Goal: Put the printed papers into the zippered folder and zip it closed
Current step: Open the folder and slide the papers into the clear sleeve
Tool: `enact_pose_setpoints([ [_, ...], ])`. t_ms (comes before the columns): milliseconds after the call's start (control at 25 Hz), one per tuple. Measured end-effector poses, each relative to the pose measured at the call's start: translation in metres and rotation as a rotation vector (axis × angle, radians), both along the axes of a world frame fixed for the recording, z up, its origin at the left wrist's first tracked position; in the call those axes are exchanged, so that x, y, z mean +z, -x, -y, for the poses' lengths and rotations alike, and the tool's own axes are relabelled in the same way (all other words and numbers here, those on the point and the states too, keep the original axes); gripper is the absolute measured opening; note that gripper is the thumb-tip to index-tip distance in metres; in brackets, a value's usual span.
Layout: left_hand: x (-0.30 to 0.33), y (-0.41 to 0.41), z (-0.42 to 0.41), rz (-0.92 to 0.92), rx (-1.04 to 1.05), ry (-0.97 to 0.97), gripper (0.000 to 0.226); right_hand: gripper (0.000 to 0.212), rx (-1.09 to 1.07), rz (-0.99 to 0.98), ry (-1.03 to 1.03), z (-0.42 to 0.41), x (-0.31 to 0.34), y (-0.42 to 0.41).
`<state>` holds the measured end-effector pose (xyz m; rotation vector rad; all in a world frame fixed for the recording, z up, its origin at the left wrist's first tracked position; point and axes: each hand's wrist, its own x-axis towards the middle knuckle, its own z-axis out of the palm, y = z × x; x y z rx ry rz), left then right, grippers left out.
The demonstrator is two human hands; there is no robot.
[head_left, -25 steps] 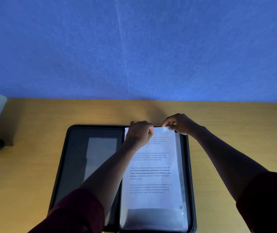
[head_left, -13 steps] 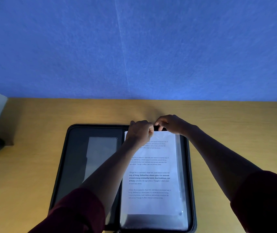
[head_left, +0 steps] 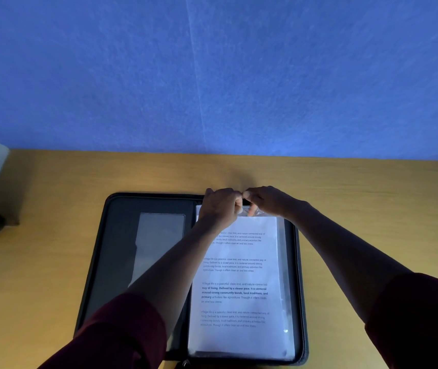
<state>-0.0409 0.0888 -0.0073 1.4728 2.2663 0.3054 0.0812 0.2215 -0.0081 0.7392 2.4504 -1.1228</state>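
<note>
While the folder (head_left: 191, 275) lay wide open and flat on the tabletop (head_left: 372, 198), both hands met at the far edge of its right half. The printed papers (head_left: 236, 278) sat on that right half, inside what looked like a clear plastic sleeve (head_left: 283, 283), whose shiny border showed along the right side and near edge of the sheets. The top of the paper stopped a little short of the sleeve's mouth.

The left hand (head_left: 221, 207) was curled into a loose fist over the upper left corner of the sheets, its grip seemingly pinched on the sleeve's top edge, though the fingertips were hidden under the knuckles. The right hand (head_left: 268, 202) sat just beside it, nearly touching, with its grip closed on the crinkled plastic lip of the sleeve. I could not tell whether it also had any paper.

The folder's left half showed a dark inner panel with a clear pocket (head_left: 159, 246), partly covered by the left forearm in its dark red cuff (head_left: 122, 334).

From this one view, I judged the papers as good as in: only the last settling or closing of the sleeve's mouth remained. Still to do were folding the left half over the right and running the zip round the edge; the folder was fully open and not zipped at all.
</note>
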Motion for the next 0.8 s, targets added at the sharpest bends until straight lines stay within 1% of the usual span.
enact_pose_setpoints([
  [160, -0.003, -0.001, 0.002, -0.002, 0.004, 0.004, 0.013, 0.039, -0.015, -0.03, 0.008, 0.0, -0.005, -0.007],
  [280, -0.005, 0.001, 0.004, 0.017, -0.019, -0.013, 0.013, 0.032, -0.064, -0.08, -0.055, -0.004, -0.009, -0.016],
  [440, -0.003, 0.008, 0.003, 0.109, -0.007, 0.008, 0.004, 0.022, -0.139, -0.132, -0.099, -0.013, -0.005, -0.036],
  [560, 0.002, 0.017, 0.003, 0.175, -0.009, 0.059, 0.008, 0.023, -0.173, -0.134, -0.084, -0.016, 0.001, -0.046],
  [640, 0.004, 0.025, 0.004, 0.156, -0.029, 0.074, 0.011, 0.021, -0.201, -0.144, -0.071, -0.013, 0.001, -0.05],
  [720, 0.005, 0.035, 0.008, 0.091, -0.028, 0.079, 0.011, 0.019, -0.235, -0.161, -0.064, -0.009, 0.0, -0.051],
  [800, 0.005, 0.044, 0.013, 0.037, 0.01, 0.081, 0.008, 0.025, -0.257, -0.167, -0.083, -0.006, -0.001, -0.053],
])
